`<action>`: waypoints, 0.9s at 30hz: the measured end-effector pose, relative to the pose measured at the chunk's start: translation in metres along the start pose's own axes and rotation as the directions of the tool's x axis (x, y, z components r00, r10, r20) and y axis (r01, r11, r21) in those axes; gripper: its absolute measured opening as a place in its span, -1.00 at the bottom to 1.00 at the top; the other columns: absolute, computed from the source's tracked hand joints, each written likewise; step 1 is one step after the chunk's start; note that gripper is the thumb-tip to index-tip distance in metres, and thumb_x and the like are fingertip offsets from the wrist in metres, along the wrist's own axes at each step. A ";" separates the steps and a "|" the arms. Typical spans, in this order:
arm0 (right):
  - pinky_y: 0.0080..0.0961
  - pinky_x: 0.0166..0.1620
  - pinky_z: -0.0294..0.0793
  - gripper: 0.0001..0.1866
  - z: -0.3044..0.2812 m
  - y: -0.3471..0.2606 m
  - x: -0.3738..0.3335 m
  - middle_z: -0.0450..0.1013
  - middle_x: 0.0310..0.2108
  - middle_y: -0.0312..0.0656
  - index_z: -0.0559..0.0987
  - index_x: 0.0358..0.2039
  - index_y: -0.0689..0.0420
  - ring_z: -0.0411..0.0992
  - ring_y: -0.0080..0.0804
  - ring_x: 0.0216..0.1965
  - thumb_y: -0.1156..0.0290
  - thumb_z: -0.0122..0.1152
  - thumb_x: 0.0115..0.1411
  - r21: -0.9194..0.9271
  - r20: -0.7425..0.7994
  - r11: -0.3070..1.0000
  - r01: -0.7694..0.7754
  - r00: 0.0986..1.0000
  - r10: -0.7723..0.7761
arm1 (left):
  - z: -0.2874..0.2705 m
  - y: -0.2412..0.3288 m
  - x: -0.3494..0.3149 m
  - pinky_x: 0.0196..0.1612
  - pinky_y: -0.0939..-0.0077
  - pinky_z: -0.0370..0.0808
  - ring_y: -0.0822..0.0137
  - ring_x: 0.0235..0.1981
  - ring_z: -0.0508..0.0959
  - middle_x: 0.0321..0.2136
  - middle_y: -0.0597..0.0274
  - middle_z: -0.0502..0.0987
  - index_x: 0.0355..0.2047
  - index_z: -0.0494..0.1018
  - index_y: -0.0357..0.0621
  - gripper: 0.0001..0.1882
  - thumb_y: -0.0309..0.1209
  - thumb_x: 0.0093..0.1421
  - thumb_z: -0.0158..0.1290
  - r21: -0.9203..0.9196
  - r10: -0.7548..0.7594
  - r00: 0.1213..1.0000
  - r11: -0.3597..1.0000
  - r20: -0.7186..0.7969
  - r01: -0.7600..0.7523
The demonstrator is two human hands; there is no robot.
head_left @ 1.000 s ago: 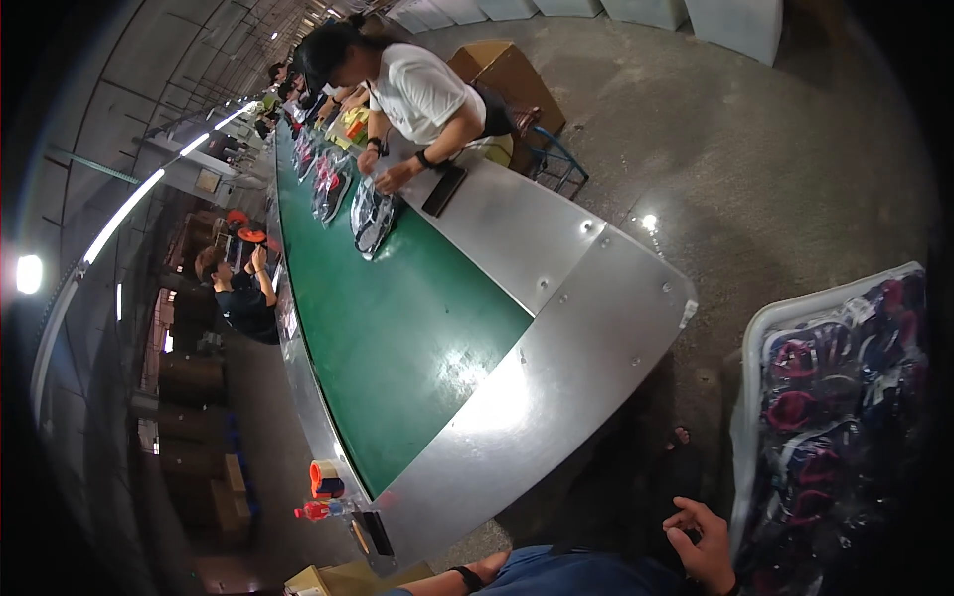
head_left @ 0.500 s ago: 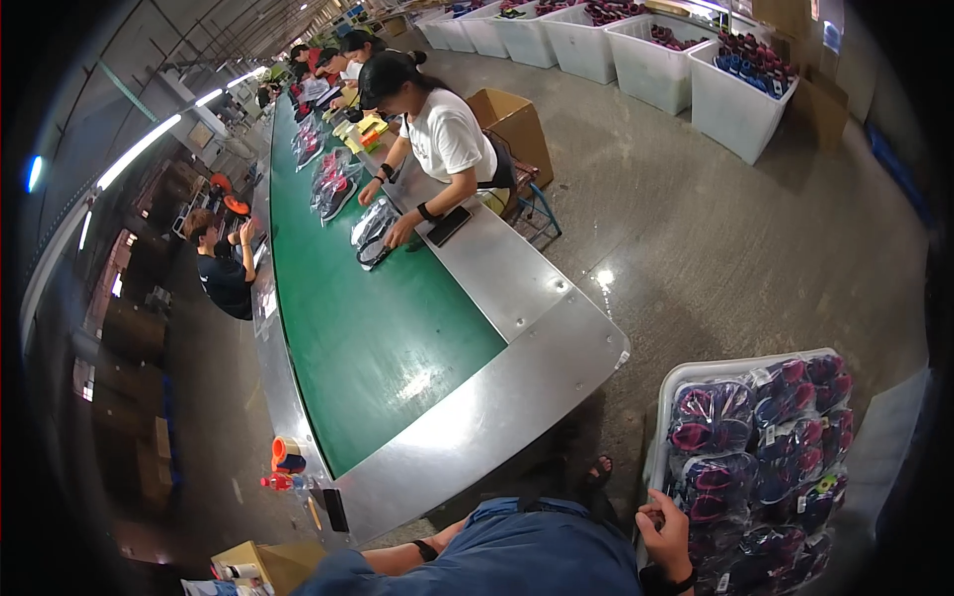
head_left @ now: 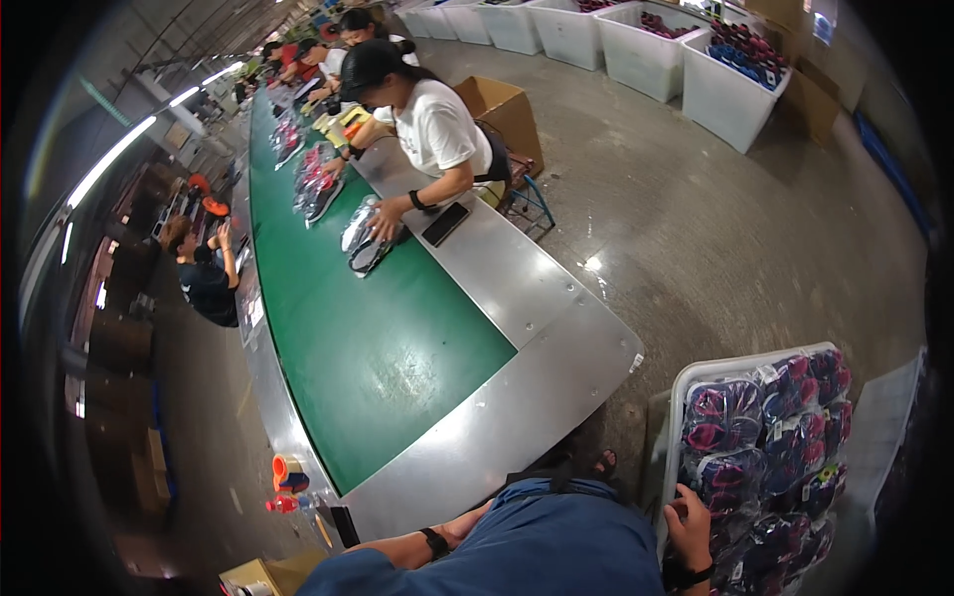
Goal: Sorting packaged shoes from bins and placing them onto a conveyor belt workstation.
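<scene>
My right hand [head_left: 690, 528] hangs at the inner left side of a white bin [head_left: 679, 427], its fingers loosely bent and apart, with nothing visible in them. Beside it in the bin lie several pairs of dark blue and pink shoes [head_left: 723, 412] in clear plastic bags. My left hand [head_left: 469, 522] is against my blue shirt at the waist, its fingers hidden. Across the green conveyor belt [head_left: 397, 368], a co-worker in white [head_left: 437, 129] has one hand on a bagged shoe [head_left: 368, 243] and the other by more bagged shoes [head_left: 316, 189].
A metal table edge [head_left: 497, 427] borders the belt in front of me. An orange tape roll [head_left: 288, 472] and a red-capped bottle [head_left: 283, 505] stand at its left corner. A phone [head_left: 446, 224] lies near the co-worker. White bins of shoes [head_left: 730, 104] line the far right.
My view has shifted slightly. The co-worker's one hand has moved away from the near bagged shoe to the bagged shoes farther up the belt. My right hand stays by the bin's side.
</scene>
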State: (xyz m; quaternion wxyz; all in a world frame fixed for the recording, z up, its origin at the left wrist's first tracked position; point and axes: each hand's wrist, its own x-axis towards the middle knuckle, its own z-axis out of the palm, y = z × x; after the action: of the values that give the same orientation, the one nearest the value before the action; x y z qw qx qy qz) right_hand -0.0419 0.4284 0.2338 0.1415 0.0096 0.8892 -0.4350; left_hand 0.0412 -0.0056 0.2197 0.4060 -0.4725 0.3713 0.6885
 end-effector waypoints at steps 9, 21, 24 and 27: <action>-0.48 -0.20 0.54 -0.55 0.025 0.075 -0.068 0.59 -0.37 -0.15 0.55 0.10 0.24 0.55 -0.46 -0.36 0.36 0.32 0.23 0.129 -0.223 0.926 -0.355 0.900 0.376 | -0.037 0.111 0.121 -0.12 0.48 0.44 0.45 -0.19 0.53 -0.23 0.32 0.60 0.00 0.58 -0.16 -0.49 0.04 0.40 -0.01 0.688 0.286 0.950 0.665 0.125 -0.291; -0.47 -0.30 0.59 -0.55 0.121 0.161 -0.263 0.61 -0.23 -0.10 0.50 0.13 0.26 0.63 -0.34 -0.27 0.22 0.20 0.36 0.847 -0.035 0.199 -0.493 0.321 0.946 | 0.162 0.208 0.135 -0.10 0.41 0.54 0.34 -0.19 0.61 -0.20 0.19 0.63 0.10 0.47 -0.22 -0.55 -0.10 0.45 -0.01 0.667 0.214 0.848 0.537 0.484 -0.516; -0.42 -0.41 0.56 -0.76 0.153 0.185 -0.301 0.57 -0.35 -0.19 0.55 -0.10 0.16 0.60 -0.36 -0.37 0.28 0.17 0.34 0.957 0.060 -0.010 -0.290 0.163 0.985 | 0.209 0.187 0.160 -0.11 0.42 0.53 0.34 -0.21 0.61 -0.21 0.18 0.62 0.12 0.45 -0.20 -0.55 -0.10 0.45 -0.01 0.716 0.135 0.859 0.498 0.494 -0.490; -0.50 -0.50 0.41 -0.83 0.178 0.220 -0.333 0.45 -0.49 -0.32 0.58 -0.25 0.13 0.44 -0.51 -0.52 0.31 0.23 0.26 0.999 -0.016 0.020 -0.041 0.094 0.995 | 0.241 0.156 0.187 -0.12 0.38 0.53 0.32 -0.20 0.61 -0.21 0.18 0.62 0.14 0.41 -0.14 -0.57 -0.10 0.45 -0.01 0.748 0.066 0.868 0.479 0.491 -0.460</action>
State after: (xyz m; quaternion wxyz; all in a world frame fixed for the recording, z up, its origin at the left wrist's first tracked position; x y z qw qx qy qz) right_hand 0.3521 0.4622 0.0477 -0.1370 0.7100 0.3191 -0.6126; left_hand -0.2272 0.1876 0.1283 0.5357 0.0003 0.6368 0.5546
